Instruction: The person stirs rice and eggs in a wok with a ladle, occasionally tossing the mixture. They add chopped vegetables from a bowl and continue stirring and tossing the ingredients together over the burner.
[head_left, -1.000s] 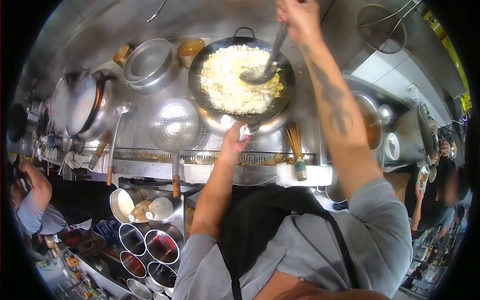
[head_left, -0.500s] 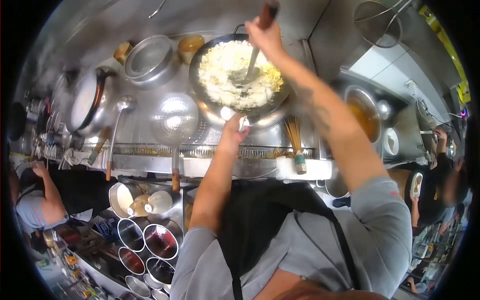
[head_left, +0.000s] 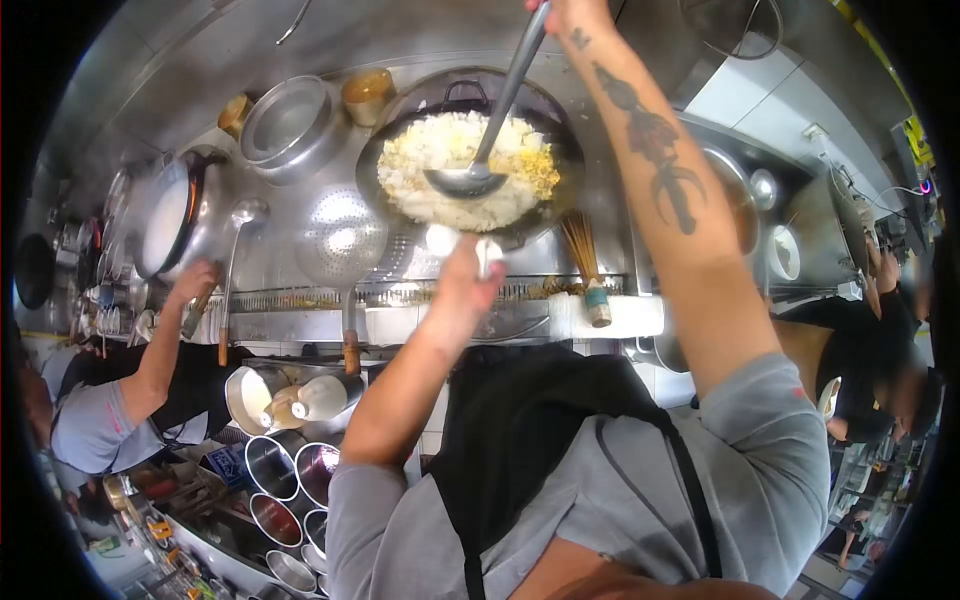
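Note:
A dark wok (head_left: 372, 185) holds white rice (head_left: 435, 145) with yellow egg pieces (head_left: 541, 172) along its right side. My left hand (head_left: 470, 272) is closed round a white cloth (head_left: 488, 256) at the wok's near rim. At the top edge of the view, my right hand (head_left: 572, 14) is closed on the upper end of a long-handled ladle (head_left: 510, 90). The ladle's bowl is over the middle of the rice. The wok tilts, with its far side raised.
A perforated skimmer (head_left: 341, 232) lies left of the wok; a bamboo brush (head_left: 585, 265) lies right. Metal bowls (head_left: 285, 120) stand behind. Sauce pots (head_left: 272, 468) are at lower left. Co-workers (head_left: 150, 385) are at both sides.
The ladle has turned and its bowl has shifted left, while my right hand has risen to the top edge. The wok has tipped. The left co-worker's hand has moved forward to a brush.

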